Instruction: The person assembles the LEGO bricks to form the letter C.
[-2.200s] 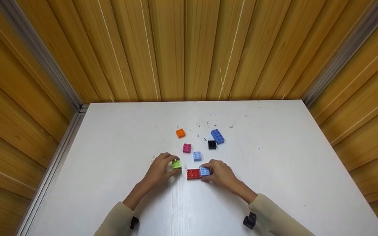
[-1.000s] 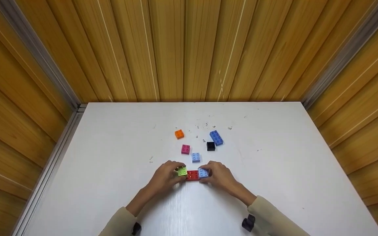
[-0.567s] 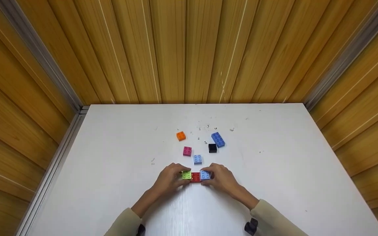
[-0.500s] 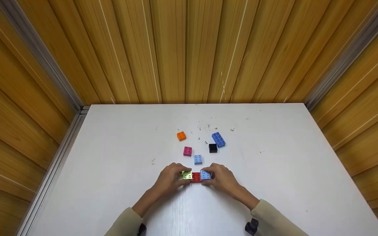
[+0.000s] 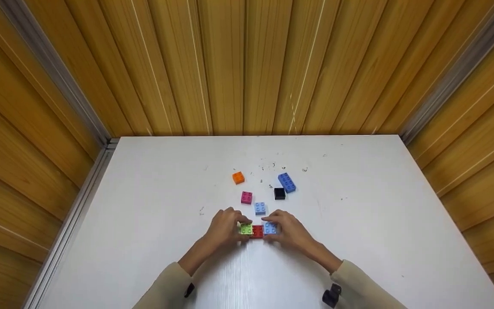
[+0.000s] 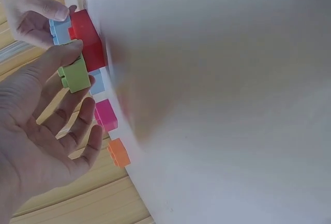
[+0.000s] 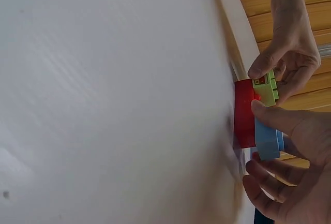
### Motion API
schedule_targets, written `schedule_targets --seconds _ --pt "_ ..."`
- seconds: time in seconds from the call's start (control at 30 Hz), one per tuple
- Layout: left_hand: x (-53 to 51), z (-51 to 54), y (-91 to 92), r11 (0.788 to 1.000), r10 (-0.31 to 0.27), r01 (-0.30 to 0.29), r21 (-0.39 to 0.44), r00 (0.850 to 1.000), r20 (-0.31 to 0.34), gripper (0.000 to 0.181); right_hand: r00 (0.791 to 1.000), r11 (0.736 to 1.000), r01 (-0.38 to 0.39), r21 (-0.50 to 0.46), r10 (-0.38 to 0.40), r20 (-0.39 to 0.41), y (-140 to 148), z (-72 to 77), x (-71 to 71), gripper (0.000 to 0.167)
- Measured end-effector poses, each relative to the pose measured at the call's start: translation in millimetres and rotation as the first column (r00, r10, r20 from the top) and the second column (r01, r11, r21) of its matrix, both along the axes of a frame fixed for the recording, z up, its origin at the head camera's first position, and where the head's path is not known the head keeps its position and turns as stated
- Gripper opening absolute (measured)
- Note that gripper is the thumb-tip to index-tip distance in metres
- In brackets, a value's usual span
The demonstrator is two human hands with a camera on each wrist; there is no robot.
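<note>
A red brick (image 5: pixel 257 231) lies on the white table, with a lime green brick (image 5: pixel 246 228) on its left end and a light blue brick (image 5: pixel 269 228) on its right end. The left hand (image 5: pixel 224 227) pinches the green brick between thumb and fingers; its other fingers are spread in the left wrist view. Thumb and fingers of the right hand (image 5: pixel 291 229) are round the light blue brick. In the right wrist view the blue brick (image 7: pixel 267 140) sits against the red brick (image 7: pixel 244 114), beside the green one (image 7: pixel 266 88).
Beyond the hands lie a second light blue brick (image 5: pixel 260 208), a magenta brick (image 5: pixel 246 197), an orange brick (image 5: pixel 238 177), a black brick (image 5: pixel 279 193) and a longer blue brick (image 5: pixel 287 182). Wood-patterned walls stand round the table (image 5: pixel 165 171).
The left hand has brought the green brick rightward onto the red brick's left end. The right hand has stayed at the light blue brick.
</note>
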State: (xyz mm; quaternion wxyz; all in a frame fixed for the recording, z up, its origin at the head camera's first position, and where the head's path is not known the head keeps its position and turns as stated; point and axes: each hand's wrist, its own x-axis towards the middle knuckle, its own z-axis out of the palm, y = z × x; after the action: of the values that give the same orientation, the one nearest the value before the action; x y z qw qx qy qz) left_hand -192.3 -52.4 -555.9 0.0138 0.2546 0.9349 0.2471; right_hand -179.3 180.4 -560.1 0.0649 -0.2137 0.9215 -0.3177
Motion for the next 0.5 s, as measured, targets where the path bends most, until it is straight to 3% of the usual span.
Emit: schedule_targets --seconds 0.17,0.3,0.4,0.5 --pt "-1.9 -2.1 0.0 1.0 -0.008 0.008 0.029 1.0 -0.022 0.036 1.0 0.999 -0.011 -0.051 0.009 -0.023 2.4 1.4 -4.1 0.04" --pt "-2.3 -5.4 -5.0 0.997 -0.063 0.064 0.037 0.998 -0.028 0.039 1.0 0.998 -0.005 -0.069 0.003 -0.019 1.1 2.0 -4.2 0.039" --pt "-6.0 -5.3 -11.7 0.989 -0.119 0.116 0.086 0.992 0.031 0.04 1.0 0.999 0.005 -0.052 -0.006 -0.015 -0.9 2.6 -3.3 0.04" --pt "-16.5 -3.1 -19.5 0.969 -0.154 0.126 0.211 0.981 0.121 0.039 1.0 0.999 0.025 -0.027 -0.025 0.009 -2.8 3.7 -2.6 0.041"
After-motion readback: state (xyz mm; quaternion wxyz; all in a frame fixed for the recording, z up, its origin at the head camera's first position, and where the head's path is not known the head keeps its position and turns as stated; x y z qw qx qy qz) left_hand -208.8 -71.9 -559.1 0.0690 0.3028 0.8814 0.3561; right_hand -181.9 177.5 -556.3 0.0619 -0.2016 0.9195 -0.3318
